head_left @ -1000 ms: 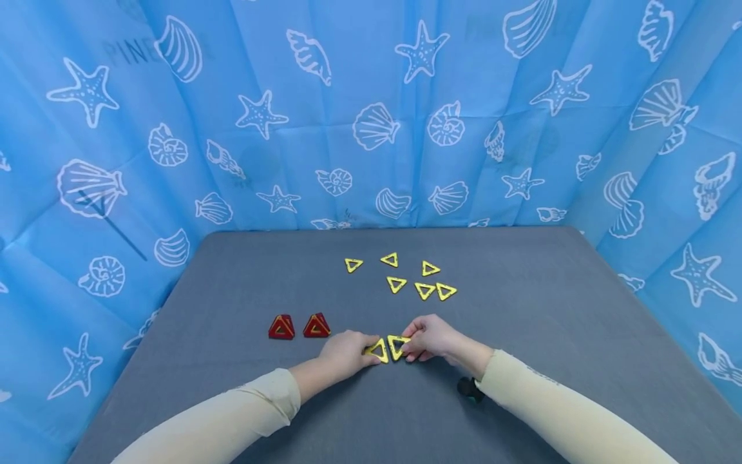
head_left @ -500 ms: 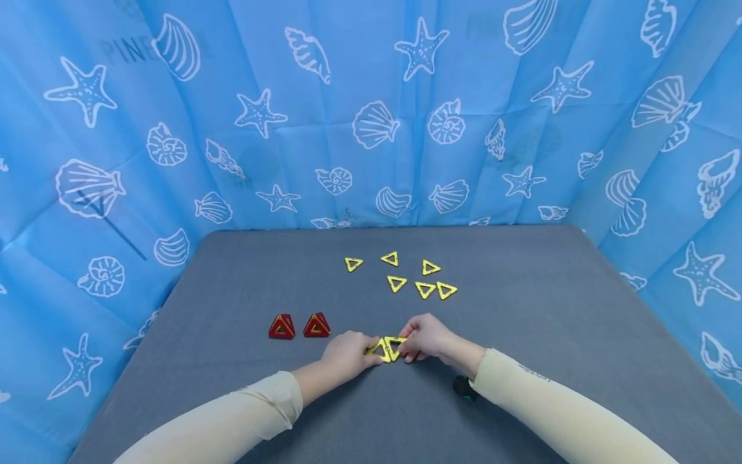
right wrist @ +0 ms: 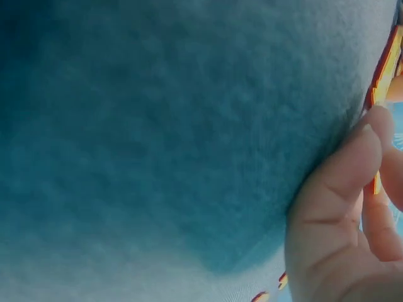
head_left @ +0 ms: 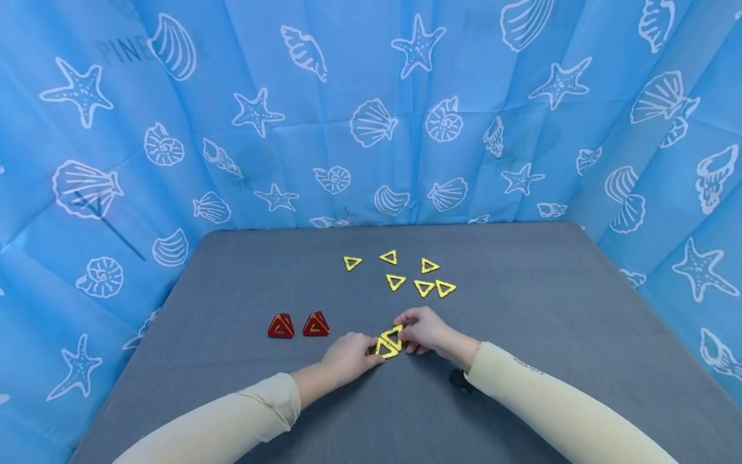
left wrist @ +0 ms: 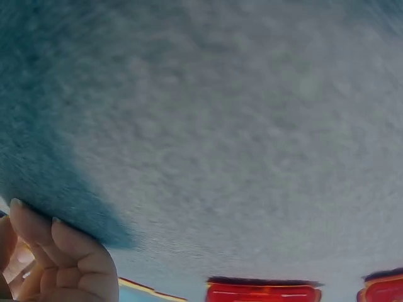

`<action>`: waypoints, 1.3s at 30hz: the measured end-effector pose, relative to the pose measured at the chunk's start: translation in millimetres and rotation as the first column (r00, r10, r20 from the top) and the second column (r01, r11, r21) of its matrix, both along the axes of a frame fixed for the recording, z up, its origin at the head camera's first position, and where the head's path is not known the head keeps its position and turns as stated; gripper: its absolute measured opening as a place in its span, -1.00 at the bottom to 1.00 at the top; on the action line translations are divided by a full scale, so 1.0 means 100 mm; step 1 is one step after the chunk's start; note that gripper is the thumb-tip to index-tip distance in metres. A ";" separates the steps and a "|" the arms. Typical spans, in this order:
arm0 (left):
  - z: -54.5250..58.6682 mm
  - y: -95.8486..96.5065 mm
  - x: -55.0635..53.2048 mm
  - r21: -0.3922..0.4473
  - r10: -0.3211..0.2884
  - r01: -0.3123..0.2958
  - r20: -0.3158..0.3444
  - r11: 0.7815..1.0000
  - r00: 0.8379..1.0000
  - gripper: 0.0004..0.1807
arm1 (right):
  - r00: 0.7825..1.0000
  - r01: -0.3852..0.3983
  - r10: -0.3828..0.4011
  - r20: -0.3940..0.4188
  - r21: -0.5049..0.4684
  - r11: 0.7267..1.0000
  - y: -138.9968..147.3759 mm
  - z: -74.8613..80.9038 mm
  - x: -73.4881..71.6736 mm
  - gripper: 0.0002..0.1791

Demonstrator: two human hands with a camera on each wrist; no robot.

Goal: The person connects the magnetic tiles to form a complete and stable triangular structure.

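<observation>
My left hand (head_left: 348, 357) pinches a yellow triangular tile (head_left: 390, 354) with an open middle, near the table's centre. A second such tile, the upper yellow triangle (head_left: 391, 331), is pinched by my right hand (head_left: 428, 332). The two tiles meet edge to edge, slightly slanted. In the left wrist view only curled fingers (left wrist: 69, 261) show at the lower left, and the tile is mostly hidden. Along the right edge of the right wrist view, a yellow tile (right wrist: 385, 72) appears edge-on beside my thumb (right wrist: 340, 189).
Left of my hands stand two red pyramid shapes, the left pyramid (head_left: 281, 327) and the right pyramid (head_left: 315, 325). Several yellow triangles (head_left: 425, 288) lie farther back on the grey table (head_left: 522, 290). A small black object (head_left: 460, 380) is beside my right sleeve. A blue shell-print curtain (head_left: 324, 148) surrounds the table.
The right tile has moved left until it meets the left tile. Since then the joined pair has turned, its right side rising away from me. My right hand has shifted slightly left and farther away.
</observation>
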State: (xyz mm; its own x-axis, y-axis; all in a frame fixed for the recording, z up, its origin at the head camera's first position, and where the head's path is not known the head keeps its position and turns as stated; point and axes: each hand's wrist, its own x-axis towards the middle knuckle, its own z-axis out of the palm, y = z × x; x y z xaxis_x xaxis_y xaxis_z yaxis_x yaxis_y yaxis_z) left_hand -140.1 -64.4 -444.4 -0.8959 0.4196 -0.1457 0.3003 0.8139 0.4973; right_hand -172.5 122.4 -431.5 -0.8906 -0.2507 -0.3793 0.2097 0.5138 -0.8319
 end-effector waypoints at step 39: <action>-0.04 -0.23 -0.40 0.322 -0.005 -0.126 0.376 0.938 0.926 -0.86 | 0.970 -0.227 0.219 -0.102 -0.073 0.971 0.16 0.03 -0.59 -0.56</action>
